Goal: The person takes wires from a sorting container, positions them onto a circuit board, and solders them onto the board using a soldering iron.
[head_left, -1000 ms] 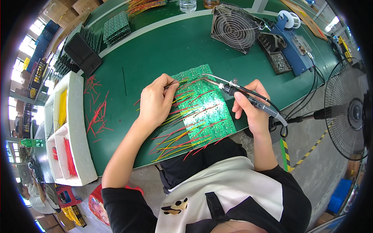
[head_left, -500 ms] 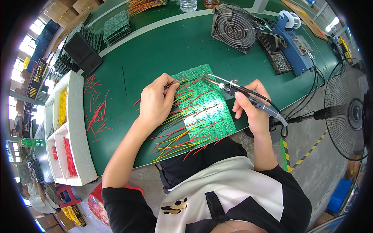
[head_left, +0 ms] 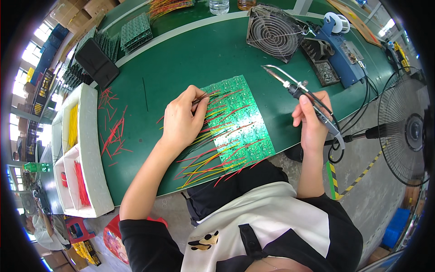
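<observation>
A green circuit board panel [head_left: 251,115] lies on the bench in front of me, with red, yellow and dark wires [head_left: 206,165] running over it and past its left side. At the panel's upper left, my left hand [head_left: 183,115] is closed in a pinch on several thin wires [head_left: 210,94]; the fingers partly hide their ends. My right hand [head_left: 315,120] grips a soldering iron [head_left: 297,90] with a thin curved metal tube fixed along it. Its tip points up and left, clear of the panel, over bare bench.
A white foam box [head_left: 93,149] of yellow and red wires stands left, beside loose red wires [head_left: 115,131] and a black phone-like slab [head_left: 96,61]. Behind are stacked boards [head_left: 136,32]. A square fan [head_left: 272,34] and blue soldering station [head_left: 340,54] stand back right; a larger fan [head_left: 410,129] is far right.
My right hand has drawn the soldering iron away from the panel, up and to the right. The left hand and the panel stay nearly where they were.
</observation>
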{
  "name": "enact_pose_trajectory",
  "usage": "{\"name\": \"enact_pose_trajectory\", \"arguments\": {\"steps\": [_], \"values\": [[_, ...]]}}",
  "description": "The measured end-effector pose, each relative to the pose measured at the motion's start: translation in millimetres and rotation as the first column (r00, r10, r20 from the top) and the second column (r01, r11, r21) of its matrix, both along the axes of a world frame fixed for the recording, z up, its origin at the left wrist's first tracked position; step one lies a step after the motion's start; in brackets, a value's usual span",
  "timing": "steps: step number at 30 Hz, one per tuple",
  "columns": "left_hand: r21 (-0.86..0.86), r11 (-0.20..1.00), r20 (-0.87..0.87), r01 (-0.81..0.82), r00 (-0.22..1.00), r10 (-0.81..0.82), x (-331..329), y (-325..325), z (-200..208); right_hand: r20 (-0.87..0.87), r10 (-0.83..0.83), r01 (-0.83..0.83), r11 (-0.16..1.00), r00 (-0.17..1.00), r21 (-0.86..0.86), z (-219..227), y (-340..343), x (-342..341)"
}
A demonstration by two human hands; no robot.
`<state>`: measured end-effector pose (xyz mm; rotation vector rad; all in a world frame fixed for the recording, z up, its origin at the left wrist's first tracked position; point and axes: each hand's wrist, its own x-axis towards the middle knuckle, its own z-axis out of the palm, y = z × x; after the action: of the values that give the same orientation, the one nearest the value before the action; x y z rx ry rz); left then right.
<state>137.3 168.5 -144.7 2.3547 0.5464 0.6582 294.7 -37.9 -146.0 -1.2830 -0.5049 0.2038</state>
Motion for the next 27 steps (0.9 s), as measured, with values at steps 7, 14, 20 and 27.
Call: {"name": "enact_pose_trajectory", "arguments": {"steps": [7,14,20,27], "values": [[-0.009,1.000,-0.010,0.004,1.000,-0.004,-4.1,1.6,2.4,0.020,-0.070,0.070,0.997,0.997,0.023,-4.2,0.5,12.4],[0.061,0.998,0.022,-0.015,1.000,0.014,-23.0,18.0,19.6,0.002,-0.081,0.081,0.996,0.997,0.038,-5.0,1.5,8.9],[0.073,0.988,0.038,-0.138,0.990,0.135,-30.1,10.3,53.4,0.117,-0.174,0.173,0.985,0.978,0.020,-6.5,-1.0,6.6],[0.348,0.825,-0.155,0.445,0.895,-0.418,-34.7,-70.8,21.0,0.054,-0.166,0.166,0.986,0.985,0.010,-7.9,3.5,9.2]]}}
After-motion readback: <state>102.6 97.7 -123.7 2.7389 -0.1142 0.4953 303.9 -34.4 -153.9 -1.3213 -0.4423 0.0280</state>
